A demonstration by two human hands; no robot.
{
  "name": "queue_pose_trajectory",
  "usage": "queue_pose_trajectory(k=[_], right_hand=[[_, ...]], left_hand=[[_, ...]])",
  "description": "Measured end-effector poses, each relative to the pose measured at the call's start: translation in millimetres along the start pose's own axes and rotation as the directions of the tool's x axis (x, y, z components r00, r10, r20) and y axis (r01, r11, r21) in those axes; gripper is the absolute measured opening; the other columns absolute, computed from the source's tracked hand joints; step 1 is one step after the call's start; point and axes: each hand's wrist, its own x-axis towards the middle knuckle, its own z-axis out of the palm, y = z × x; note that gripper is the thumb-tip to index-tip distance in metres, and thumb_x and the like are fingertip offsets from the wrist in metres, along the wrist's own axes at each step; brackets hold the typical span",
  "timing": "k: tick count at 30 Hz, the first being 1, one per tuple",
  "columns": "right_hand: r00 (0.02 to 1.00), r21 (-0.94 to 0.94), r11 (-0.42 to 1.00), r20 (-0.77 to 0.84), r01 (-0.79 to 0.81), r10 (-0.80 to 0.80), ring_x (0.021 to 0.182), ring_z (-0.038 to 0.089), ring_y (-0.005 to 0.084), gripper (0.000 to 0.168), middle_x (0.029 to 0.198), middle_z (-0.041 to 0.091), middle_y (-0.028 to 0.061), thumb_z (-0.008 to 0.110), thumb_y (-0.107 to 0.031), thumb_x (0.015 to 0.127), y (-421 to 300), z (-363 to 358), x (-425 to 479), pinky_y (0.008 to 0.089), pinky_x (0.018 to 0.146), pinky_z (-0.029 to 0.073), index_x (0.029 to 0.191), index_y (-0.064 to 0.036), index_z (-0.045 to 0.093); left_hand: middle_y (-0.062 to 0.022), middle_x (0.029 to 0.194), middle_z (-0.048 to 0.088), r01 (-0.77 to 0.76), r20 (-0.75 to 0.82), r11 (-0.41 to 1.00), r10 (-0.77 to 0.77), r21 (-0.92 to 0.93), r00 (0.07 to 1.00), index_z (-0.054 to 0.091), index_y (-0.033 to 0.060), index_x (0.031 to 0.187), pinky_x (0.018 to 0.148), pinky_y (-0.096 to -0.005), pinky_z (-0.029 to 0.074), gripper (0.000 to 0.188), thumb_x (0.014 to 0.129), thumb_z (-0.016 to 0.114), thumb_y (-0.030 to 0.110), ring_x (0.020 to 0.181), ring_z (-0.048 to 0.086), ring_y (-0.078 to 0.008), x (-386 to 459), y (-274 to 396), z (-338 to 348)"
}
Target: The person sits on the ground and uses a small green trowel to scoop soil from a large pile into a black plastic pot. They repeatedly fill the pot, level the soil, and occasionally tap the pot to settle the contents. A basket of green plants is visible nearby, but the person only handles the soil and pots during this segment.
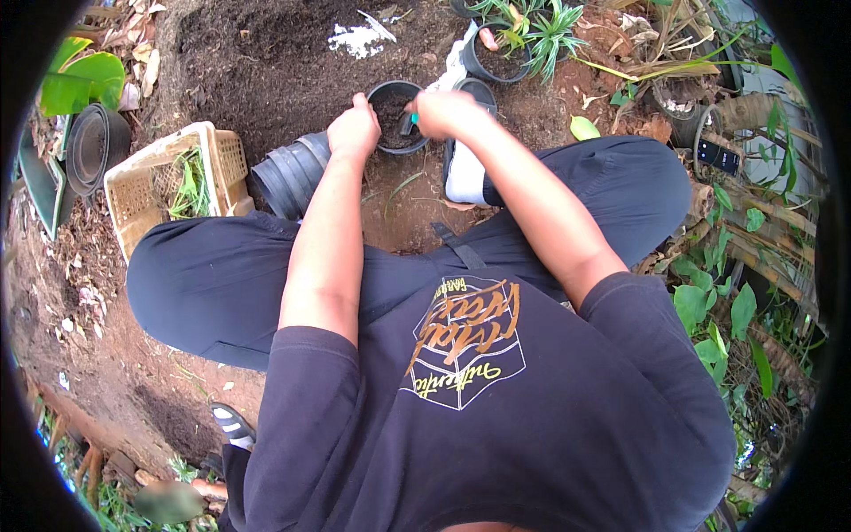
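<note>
A round black plastic plant pot with dark soil inside stands on the ground before my crossed legs. My left hand grips its left rim. On the right side, my right hand is blurred by motion and closed around a small tool with a teal part. The tool's dark blade reaches into the pot; its exact kind is unclear. Beside my left forearm lies a stack of nested black pots on its side. My foot in a white sock is close by the right hand.
Loose dark soil with a white granular heap spreads beyond the pot. A potted spiky plant stands at upper right. Left are a plastic crate with greenery and a coiled black strip. A phone rests at right. Another foot shows lower left.
</note>
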Motion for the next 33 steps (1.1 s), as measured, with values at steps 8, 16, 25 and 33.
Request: queue_pose_trajectory(k=[8, 16, 25, 33], right_hand=[[0.991, -0.078, 0.996, 0.130, 0.033, -0.023, 0.117, 0.066, 0.0273, 0.045, 0.129, 0.068, 0.0066, 0.065, -0.015, 0.086, 10.4, 1.2, 16.4, 0.0414, 0.095, 0.055, 0.130, -0.023, 0.068], [0.978, 0.136, 0.987, -0.198, 0.087, -0.059, 0.115, 0.067, 0.0292, 0.038, 0.124, 0.070, 0.0101, 0.062, -0.027, 0.092, 6.1, -29.4, -1.6, 0.0432, 0.097, 0.053, 0.129, -0.023, 0.069], [0.991, 0.090, 0.990, -0.087, 0.107, -0.099, 0.117, 0.066, 0.0279, 0.047, 0.131, 0.067, 0.0077, 0.062, -0.017, 0.087, -3.0, -18.2, 9.1, 0.0398, 0.100, 0.052, 0.133, -0.026, 0.066], [0.987, -0.054, 0.990, 0.101, 0.132, -0.126, 0.125, 0.061, 0.0276, 0.051, 0.136, 0.064, 0.0065, 0.059, -0.012, 0.088, -23.7, -34.8, -7.6, 0.0424, 0.104, 0.050, 0.137, -0.028, 0.063]], left_hand=[[-0.0247, 0.090, 0.072, -0.009, -0.004, 1.000, 0.009, -0.003, 1.000, 0.048, 0.0024, 0.129, 0.080, -0.0545, 0.055, 0.037, 0.103, 0.041, 0.029, 0.088, 0.071, -0.0418, 2.3, -0.3, 1.1], [-0.0245, 0.093, 0.072, 0.026, 0.016, 0.999, -0.026, -0.024, 1.000, 0.048, 0.0012, 0.129, 0.083, -0.0537, 0.054, 0.038, 0.103, 0.041, 0.029, 0.091, 0.071, -0.0418, 5.1, -5.7, -1.4], [-0.0254, 0.090, 0.072, 0.008, 0.010, 1.000, -0.008, -0.030, 1.000, 0.050, 0.0014, 0.126, 0.081, -0.0542, 0.054, 0.036, 0.102, 0.042, 0.028, 0.089, 0.071, -0.0416, 2.0, -6.1, 0.6], [-0.0247, 0.091, 0.072, 0.035, 0.011, 0.999, -0.035, -0.014, 0.999, 0.050, 0.0024, 0.129, 0.081, -0.0536, 0.054, 0.039, 0.102, 0.042, 0.029, 0.089, 0.071, -0.0416, -0.5, -10.2, 1.7]])
